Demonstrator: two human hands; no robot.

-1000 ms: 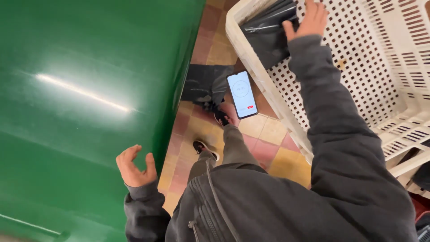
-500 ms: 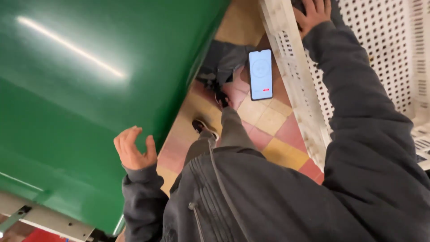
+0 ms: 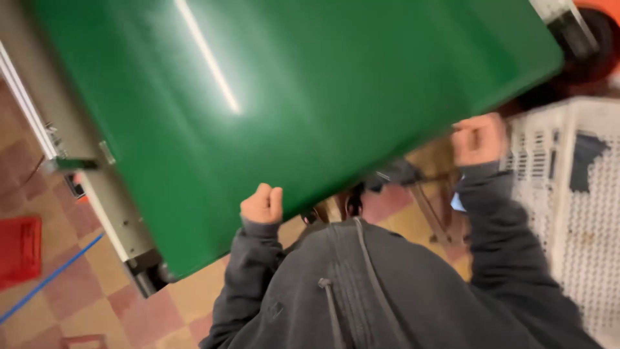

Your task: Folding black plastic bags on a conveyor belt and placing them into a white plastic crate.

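A large green tabletop (image 3: 290, 97) fills most of the head view, tilted across the frame. My left hand (image 3: 261, 203) rests at its near edge with the fingers curled into a fist and nothing visible in it. My right hand (image 3: 478, 139) is up at the tabletop's right edge, also curled closed, just left of a white perforated crate (image 3: 555, 194). The view is blurred and I see nothing held in it. My dark grey hooded jacket (image 3: 374, 291) covers the bottom of the frame.
A dark garment (image 3: 584, 158) lies inside the white crate. The table's grey metal frame (image 3: 84, 174) runs down the left. A red crate (image 3: 19, 249) and a blue floor line (image 3: 51, 278) lie on the tiled floor at left.
My right hand has come out of the white crate to the table's edge. My left hand's fingers have curled closed. The view has swung so that the phone is hidden.
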